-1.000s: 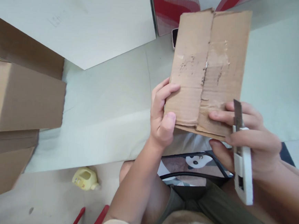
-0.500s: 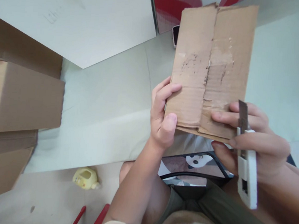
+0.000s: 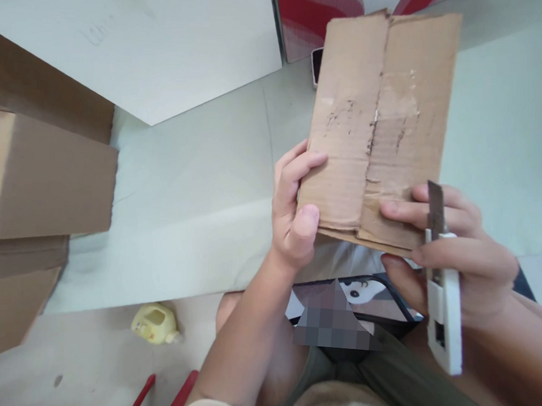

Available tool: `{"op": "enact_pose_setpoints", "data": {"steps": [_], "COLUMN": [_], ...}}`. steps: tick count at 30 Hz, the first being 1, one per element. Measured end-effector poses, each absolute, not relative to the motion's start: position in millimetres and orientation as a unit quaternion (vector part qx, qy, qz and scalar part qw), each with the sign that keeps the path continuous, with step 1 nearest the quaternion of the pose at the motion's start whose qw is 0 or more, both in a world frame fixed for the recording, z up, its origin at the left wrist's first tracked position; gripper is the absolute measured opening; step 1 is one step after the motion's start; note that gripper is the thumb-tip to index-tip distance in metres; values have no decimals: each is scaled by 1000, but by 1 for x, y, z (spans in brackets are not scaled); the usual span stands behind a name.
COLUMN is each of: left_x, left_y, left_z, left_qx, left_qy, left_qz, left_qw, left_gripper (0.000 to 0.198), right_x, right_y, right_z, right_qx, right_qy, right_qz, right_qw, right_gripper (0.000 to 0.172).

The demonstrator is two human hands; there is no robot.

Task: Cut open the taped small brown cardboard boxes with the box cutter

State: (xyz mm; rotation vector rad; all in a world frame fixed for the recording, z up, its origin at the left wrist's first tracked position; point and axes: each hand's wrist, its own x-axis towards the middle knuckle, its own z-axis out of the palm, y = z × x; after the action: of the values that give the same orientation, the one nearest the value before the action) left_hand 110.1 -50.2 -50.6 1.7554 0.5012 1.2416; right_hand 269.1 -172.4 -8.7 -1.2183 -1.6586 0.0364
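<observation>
A brown cardboard box [image 3: 339,164], flattened or shallow, is held up in front of me, with a worn seam down its middle and dark scuffs on both halves. My left hand [image 3: 296,208] grips its lower left edge, thumb at the corner and fingers around the side. Between the fingers of my right hand [image 3: 473,256] sits a white box cutter [image 3: 449,323], its dark blade out and pointing up. Two fingers of that hand rest on the box's lower right face; the thumb is below its bottom edge.
Large cardboard boxes [image 3: 57,174] stand at the left. A white panel [image 3: 147,37] covers the upper left of the pale table [image 3: 191,203]. Behind the held box are a phone [image 3: 315,66] and a red-patterned box [image 3: 304,18]. A yellow jug [image 3: 156,323] lies on the floor.
The cardboard box and my right hand with the box cutter have shifted slightly to the left. Both hands keep their hold.
</observation>
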Motion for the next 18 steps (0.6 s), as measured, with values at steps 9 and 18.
{"op": "enact_pose_setpoints", "data": {"steps": [9, 18], "left_x": [110, 113], "left_y": [-50, -51], "left_z": [-52, -50], "left_qx": [708, 687], "left_qy": [200, 191], "left_qz": [506, 518], "left_qw": [450, 472], "left_gripper": [50, 47], "right_x": [269, 268], "right_y": [-172, -172], "right_z": [-8, -8], "right_qx": [-511, -513], "right_qy": [-688, -694], "right_qz": [12, 14], "right_qw": [515, 505], "right_gripper": [27, 25]}}
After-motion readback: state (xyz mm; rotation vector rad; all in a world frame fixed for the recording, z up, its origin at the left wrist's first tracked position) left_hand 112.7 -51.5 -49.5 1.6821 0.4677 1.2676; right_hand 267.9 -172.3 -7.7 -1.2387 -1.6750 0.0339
